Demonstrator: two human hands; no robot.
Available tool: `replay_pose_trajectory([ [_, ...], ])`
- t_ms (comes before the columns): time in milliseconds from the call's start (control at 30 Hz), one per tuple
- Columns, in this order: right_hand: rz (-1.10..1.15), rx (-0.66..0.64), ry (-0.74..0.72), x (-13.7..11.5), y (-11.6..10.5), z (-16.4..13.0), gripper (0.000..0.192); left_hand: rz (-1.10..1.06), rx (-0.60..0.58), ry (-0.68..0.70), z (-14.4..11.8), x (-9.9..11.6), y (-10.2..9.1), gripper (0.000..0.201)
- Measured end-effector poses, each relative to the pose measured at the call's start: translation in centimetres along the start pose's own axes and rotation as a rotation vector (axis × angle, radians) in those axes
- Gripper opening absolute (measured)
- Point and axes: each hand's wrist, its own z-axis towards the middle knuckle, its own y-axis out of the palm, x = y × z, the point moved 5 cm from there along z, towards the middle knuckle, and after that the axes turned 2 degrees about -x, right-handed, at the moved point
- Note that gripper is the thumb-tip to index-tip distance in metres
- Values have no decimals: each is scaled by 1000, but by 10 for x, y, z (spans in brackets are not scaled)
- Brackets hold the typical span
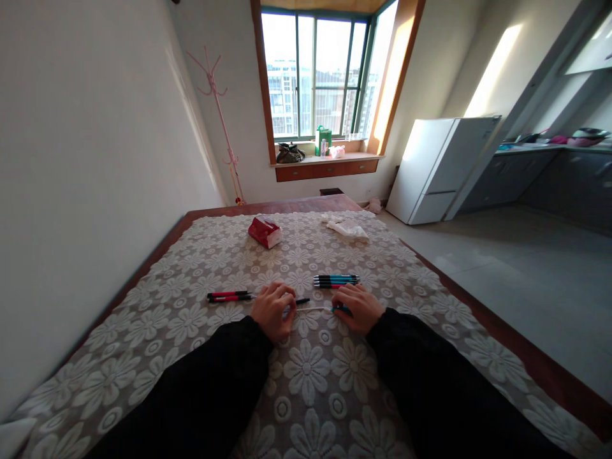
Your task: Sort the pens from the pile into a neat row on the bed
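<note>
My left hand [274, 311] is closed in a pinch just above the tablecloth, at the left end of a thin white rod [313, 309] that looks like a pen refill. A short dark pen part [303, 301] pokes out beside its fingertips; whether the hand grips that too, I cannot tell. Closed around a blue pen part [342, 310], my right hand [359, 307] meets the rod's other end. Just beyond it lie several blue and red pens [336, 279] with black grips, side by side. Left of my left hand rest red-and-black pens [229, 296].
A lace flower tablecloth [306, 370] covers the wooden table. Farther back lie a red tissue pack [264, 232] and a crumpled white plastic bag or tissue [348, 228]. Beyond stand a pink coat rack [220, 115] and a white fridge [437, 166], with a window [315, 73] behind.
</note>
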Motion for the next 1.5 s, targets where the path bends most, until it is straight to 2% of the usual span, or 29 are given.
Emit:
replay_pose_trajectory([
  [333,60,17,-24,-6,8,2,5,-35,-26,36,0,2,3,7],
  [600,92,44,-54,-11,5,3,7,-59,21,49,-1,3,4,5],
  [800,230,24,-71,-33,3,4,11,-137,41,205,-1,13,2,9],
  [933,207,-1,-68,-43,5,4,11,-140,36,241,-1,15,3,10],
  [1167,107,-9,-79,-42,3,4,12,-155,6,216,0,15,4,9],
  [1333,-52,-70,37,-40,5,4,14,-151,43,181,0,13,1,7],
  [1500,-105,-116,19,-49,10,4,19,-92,78,206,-1,17,2,5],
])
